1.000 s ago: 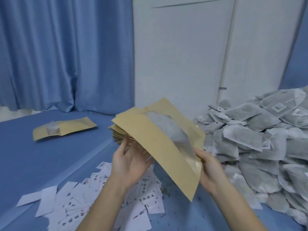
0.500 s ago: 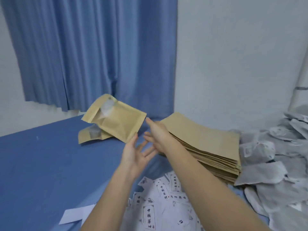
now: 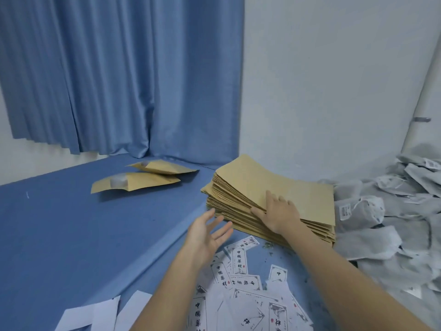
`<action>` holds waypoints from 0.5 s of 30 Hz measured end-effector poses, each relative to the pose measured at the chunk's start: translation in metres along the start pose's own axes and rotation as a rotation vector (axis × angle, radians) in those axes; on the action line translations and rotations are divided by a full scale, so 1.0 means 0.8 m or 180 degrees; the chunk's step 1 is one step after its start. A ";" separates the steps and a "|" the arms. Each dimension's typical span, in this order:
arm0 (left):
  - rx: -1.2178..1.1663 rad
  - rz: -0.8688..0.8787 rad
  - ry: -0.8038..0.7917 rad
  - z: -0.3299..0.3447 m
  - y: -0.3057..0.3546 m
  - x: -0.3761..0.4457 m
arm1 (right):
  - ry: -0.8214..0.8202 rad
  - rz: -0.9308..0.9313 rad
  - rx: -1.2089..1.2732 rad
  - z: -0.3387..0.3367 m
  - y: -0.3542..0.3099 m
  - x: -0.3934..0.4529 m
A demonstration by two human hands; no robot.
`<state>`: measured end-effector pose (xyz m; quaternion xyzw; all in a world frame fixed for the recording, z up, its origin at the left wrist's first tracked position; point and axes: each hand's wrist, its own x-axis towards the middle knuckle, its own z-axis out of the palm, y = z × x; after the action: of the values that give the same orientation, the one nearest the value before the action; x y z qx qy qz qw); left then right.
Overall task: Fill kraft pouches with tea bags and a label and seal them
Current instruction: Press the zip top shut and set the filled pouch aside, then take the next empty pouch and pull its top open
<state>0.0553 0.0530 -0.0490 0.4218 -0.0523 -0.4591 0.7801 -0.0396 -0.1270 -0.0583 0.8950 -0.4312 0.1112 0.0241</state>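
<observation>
Stack of empty kraft pouches (image 3: 269,194) at mid-right on the blue surface (image 3: 71,235), flat tan sheets, edges fanned and uneven on the near-left side, right hand (image 3: 278,212) laid on top with thumb tucked at the top pouch's edge, not clearly pinching yet; left hand (image 3: 206,235) hovering just beside, spread, holding nothing. Risk: lifting two or more at once, or dragging the fanned stack onto the labels (image 3: 241,280). Tea bags (image 3: 393,223) heaped right, two filled pouches (image 3: 143,180) well apart, far left.
</observation>
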 end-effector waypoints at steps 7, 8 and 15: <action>0.0247 0.0015 -0.0202 0.032 -0.021 -0.011 | 0.0999 -0.0562 -0.0464 0.000 -0.006 -0.050; 0.0352 0.0053 -0.0266 0.038 -0.024 -0.014 | 0.1283 -0.0603 -0.0373 -0.006 -0.010 -0.062; 0.0392 0.0460 -0.0502 0.079 -0.043 -0.053 | 0.2111 -0.0870 -0.0102 -0.033 -0.037 -0.158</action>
<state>-0.0220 0.0394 -0.0201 0.4266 -0.1719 -0.4293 0.7773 -0.0980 -0.0079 -0.0586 0.8591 -0.2780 0.3847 0.1914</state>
